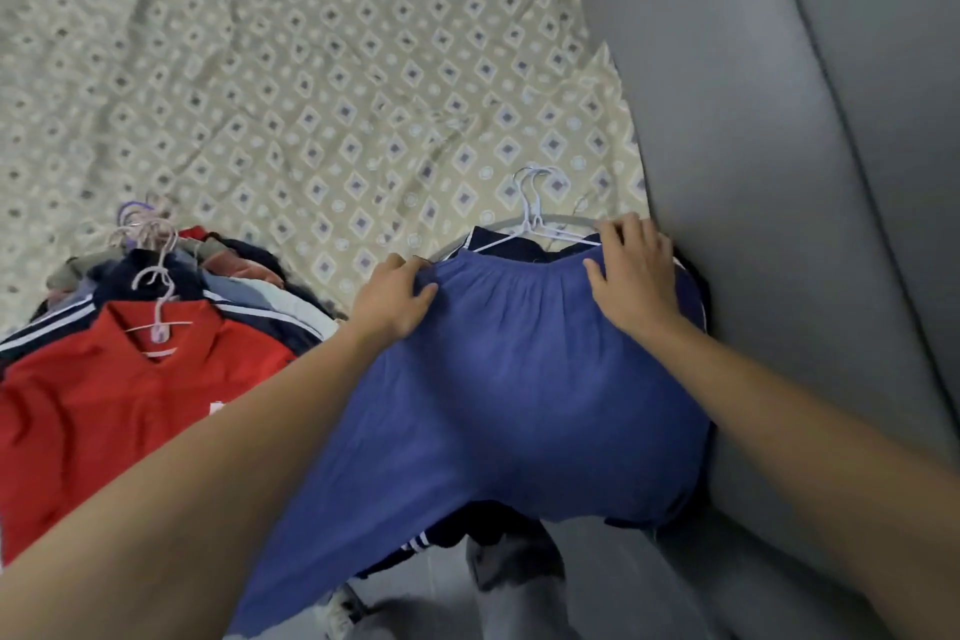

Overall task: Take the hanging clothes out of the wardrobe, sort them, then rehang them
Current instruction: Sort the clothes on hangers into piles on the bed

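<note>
While both hands are lying on its waistband, the blue garment (498, 395) is stretching lengthwise from the far side of the bed toward the camera, its gathered waist pointing away and its lower end hanging off the near bed edge. It is sitting on top of a small stack of dark clothes (524, 247) whose white hangers (535, 218) are poking out beyond the waistband, hooks pointing away from the person.

The left hand (397, 299) is gripping the waistband's left corner, fingers curling over the fabric edge and thumb lying across the cloth. The right hand (631, 270) is pressing flat on the right end of the waistband, fingers spread and fairly straight, fingertips reaching the hanger bar. The two hands are sitting apart, one at each end of the waist.

To the left, a separate pile of clothes is lying on the patterned bedsheet (291, 83), with a red shirt (119, 400) on top and a navy striped jacket (249, 309) under it; their pale hangers (156, 286) are likewise aiming their hooks away. A grey wall (779, 130) is running along the right side of the bed.
</note>
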The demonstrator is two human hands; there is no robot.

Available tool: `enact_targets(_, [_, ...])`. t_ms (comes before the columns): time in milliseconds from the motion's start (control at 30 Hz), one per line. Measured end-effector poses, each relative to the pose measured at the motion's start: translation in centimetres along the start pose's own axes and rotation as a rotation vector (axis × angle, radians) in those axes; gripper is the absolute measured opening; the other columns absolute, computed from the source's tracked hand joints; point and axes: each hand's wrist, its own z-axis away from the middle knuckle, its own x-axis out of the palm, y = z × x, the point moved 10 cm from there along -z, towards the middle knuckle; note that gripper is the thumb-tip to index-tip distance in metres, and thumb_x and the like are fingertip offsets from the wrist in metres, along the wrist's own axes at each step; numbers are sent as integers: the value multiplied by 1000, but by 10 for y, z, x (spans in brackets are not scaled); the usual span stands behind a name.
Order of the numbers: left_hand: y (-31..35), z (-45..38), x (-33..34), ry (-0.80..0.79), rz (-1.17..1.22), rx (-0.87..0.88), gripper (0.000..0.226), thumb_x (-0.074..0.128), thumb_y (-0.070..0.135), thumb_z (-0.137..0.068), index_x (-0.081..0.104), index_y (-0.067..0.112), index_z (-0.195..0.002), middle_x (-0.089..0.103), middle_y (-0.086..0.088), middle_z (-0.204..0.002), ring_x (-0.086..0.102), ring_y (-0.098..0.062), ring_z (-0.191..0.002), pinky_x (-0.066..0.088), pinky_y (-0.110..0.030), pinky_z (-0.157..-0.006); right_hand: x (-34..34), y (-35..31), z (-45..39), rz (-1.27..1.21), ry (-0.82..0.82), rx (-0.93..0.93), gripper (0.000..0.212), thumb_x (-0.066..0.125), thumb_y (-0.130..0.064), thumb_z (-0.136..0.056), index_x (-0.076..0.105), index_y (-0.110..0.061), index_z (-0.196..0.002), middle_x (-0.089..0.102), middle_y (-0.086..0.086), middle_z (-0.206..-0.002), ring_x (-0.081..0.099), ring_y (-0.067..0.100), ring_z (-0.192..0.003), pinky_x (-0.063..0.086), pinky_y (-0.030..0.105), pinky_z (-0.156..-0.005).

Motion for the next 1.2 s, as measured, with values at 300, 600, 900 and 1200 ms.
enact_targets(300, [-95, 103, 35, -19, 156, -160, 55, 61, 38, -100, 46, 19, -149, 47, -14, -143, 49, -38, -131, 45, -48, -105, 33, -180, 73, -141, -192, -367, 51, 68, -29, -96, 57, -14, -144, 53, 7, -147, 47, 28, -138, 37, 45, -115])
enact_targets(600, [-244, 246, -13, 171, 121, -320, 50, 56, 45, -102, 47, 24, -147, 52, -7, -135, 49, -33, -130, 45, -50, -97, 60, -365, 138, -209, -379, -453, 47, 58, -38, -103, 48, -22, -146, 51, -2, -137, 49, 22, -125, 44, 41, -101])
enact_targets(900, [-435, 245, -107, 302, -128, -216, 52, 51, 50, -102, 47, 22, -146, 53, -8, -132, 51, -32, -126, 48, -50, -96, 118, -528, 103, -225, -358, -366, 48, 59, -43, -100, 50, -22, -143, 51, 1, -140, 46, 28, -129, 44, 49, -106])
enact_targets(1200, [-498, 132, -169, 314, -228, -98, 50, 51, 51, -101, 51, 18, -139, 50, -11, -140, 47, -34, -133, 47, -53, -99, 178, -506, 35, -105, -377, -120, 45, 60, -43, -99, 50, -19, -136, 59, 9, -134, 56, 35, -123, 48, 51, -99])
